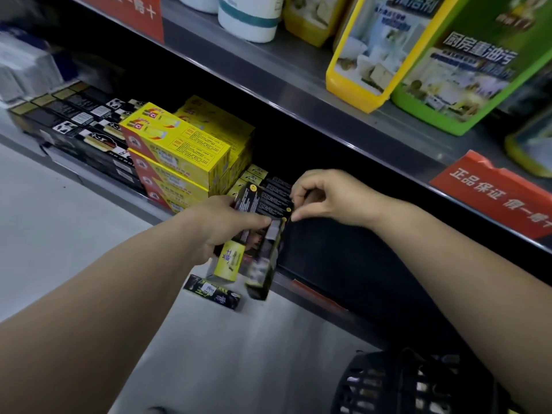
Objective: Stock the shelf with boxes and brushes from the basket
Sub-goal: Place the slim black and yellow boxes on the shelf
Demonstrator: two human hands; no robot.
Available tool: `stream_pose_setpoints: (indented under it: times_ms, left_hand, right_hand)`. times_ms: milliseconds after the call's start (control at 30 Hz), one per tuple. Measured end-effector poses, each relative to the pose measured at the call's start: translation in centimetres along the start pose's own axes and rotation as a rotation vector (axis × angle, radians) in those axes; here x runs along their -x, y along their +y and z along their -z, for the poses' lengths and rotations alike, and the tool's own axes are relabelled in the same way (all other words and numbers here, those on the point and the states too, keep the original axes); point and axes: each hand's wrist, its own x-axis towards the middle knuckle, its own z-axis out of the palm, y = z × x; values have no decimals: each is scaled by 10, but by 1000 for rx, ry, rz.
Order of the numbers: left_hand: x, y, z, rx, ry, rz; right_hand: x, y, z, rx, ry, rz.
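Here, the left hand point(219, 227) has its fingers clamped around a bunch of slim black and yellow boxes point(258, 234), thumb across the top face, the bunch tilting down toward the floor at its near end. At about two o'clock from it, the right hand point(330, 198) has thumb and forefinger pinched close together on the far corner of the top box, the other fingers curled loosely; whether it truly grips the box or only touches it cannot be told. Just beyond both hands, at twelve o'clock, more black boxes of the same kind point(276, 185) lie on the lower shelf point(301, 286), beside a stack of yellow and red boxes point(176, 158) at ten o'clock. Further out at ten o'clock sits a row of long black boxes point(77, 121). One small black and yellow box point(212, 291) lies on the grey floor point(74, 222) at six o'clock from the left hand. The black basket point(412, 383) stands at five o'clock, under the right forearm. On the upper shelf point(268, 64) at one o'clock stand a yellow bottle point(376, 52) and a green bottle point(466, 73).
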Motion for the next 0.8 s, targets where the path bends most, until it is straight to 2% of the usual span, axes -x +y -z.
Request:
stream_pose_setpoints:
  times_ms: [100, 200, 333, 433, 533, 600, 700, 800]
  left_hand:
    - [-5, -4, -1, 42, 29, 39]
    - [-4, -5, -1, -161, 112, 2]
    - [-7, -2, -2, -182, 90, -17]
    - [-7, 2, -5, -167, 68, 16]
    - [-6, 3, -8, -122, -3, 54]
    - [-5, 4, -9, -91, -58, 61]
    - [-4, 4, -11, -91, -113, 53]
    - [-3, 7, -11, -371, -81, -53]
  right_hand:
    - [0, 9, -21, -114, -154, -72]
    - [0, 19, -35, -94, -150, -87]
    - [5, 27, -40, -38, -229, -153]
    - [6, 18, -52, -263, -222, -202]
    - [3, 5, -52, -418, -134, -166]
    - [2, -2, -48, -357, -94, -66]
    - [5, -9, -45, -125, -15, 89]
    - [7, -3, -44, 34, 29, 123]
